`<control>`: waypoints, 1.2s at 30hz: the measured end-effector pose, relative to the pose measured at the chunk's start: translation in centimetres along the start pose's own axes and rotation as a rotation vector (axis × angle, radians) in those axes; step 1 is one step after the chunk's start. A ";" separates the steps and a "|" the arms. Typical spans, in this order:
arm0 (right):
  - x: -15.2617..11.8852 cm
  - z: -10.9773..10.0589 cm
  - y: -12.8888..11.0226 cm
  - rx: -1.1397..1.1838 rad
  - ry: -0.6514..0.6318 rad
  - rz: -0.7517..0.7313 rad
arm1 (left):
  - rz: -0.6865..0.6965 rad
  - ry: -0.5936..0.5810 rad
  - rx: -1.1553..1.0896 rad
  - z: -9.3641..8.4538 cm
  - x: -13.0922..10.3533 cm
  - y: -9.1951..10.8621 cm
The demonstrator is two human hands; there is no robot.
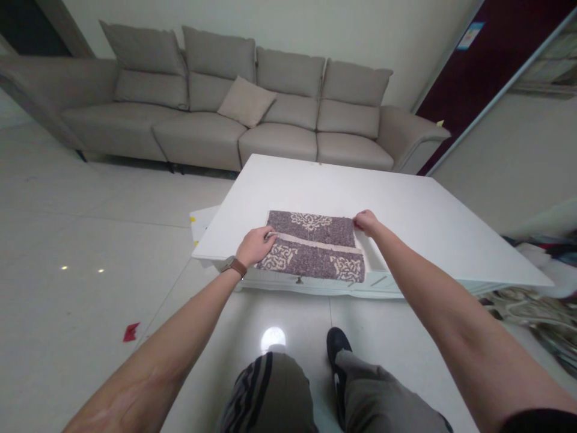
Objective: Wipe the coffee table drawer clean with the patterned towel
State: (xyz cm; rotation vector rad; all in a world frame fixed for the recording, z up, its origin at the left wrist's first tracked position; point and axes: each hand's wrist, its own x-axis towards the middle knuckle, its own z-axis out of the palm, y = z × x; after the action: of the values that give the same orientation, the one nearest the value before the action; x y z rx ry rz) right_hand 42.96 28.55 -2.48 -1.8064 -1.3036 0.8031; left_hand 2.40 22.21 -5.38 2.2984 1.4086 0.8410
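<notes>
A purple-grey towel [311,257] with cream ornament lies folded at the front edge of the white table [342,186]. A pale band crosses its middle, and its near part hangs over the table's front. At the left end of that band, my left hand [256,246] pinches the towel's edge between thumb and fingers. My right hand [366,222] is closed on the far right corner of the towel. Just right of the towel is a pale recess that looks like part of a pulled-out drawer [375,255]. Below the hanging part, a drawer knob [299,279] shows.
Behind the table stands a long grey-beige sofa [279,141] with a loose cushion [247,101]. A white sheet-like item [202,222] sits by the table's left side. A red scrap [131,332] lies on the floor. Coiled, blurred items [532,310] are at the right.
</notes>
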 end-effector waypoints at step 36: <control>-6.4 -4.8 -2.8 0.222 -0.107 -0.161 | -0.206 0.065 -0.587 -5.9 7.2 -0.1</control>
State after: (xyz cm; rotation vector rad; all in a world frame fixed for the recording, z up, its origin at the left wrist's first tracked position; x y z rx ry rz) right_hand 43.77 21.97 2.74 -1.4827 -1.3517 0.9256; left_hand 1.07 28.39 1.39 1.6715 1.1915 1.0933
